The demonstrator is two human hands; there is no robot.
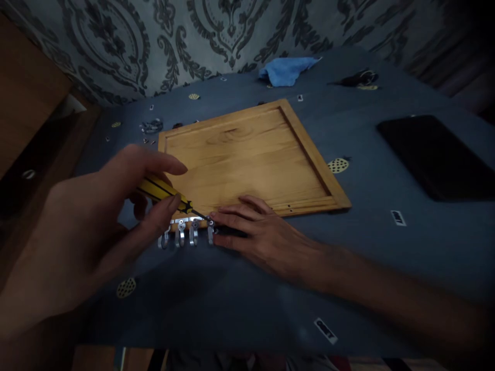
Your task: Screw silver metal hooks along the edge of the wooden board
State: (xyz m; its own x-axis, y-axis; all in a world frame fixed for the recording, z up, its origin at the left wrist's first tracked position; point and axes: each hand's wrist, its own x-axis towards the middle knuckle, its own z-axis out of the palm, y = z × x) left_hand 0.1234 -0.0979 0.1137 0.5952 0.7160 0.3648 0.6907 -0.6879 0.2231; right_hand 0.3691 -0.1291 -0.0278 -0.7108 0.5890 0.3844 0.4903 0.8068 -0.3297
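Note:
My left hand [112,216] is closed round the yellow-and-black handle of a screwdriver [158,190]. The screwdriver's tip meets the rightmost metal hook [211,232], by the screw there. Several silver hooks sit on a thin metal hook rail [189,220] along the near edge of a framed wooden board [247,159]. Over that same edge lies my right hand [266,234], its index finger and thumb closed about the rail's right end. Its other fingers rest on the board. The fingers partly hide the rail end.
Loose metal hooks [151,126] and small screws [149,141] lie behind the board's left corner. A blue cloth [288,70] and a dark object [358,78] are at the back. At right lies a black flat item [436,154]. A patterned blue cloth [367,278] covers the table.

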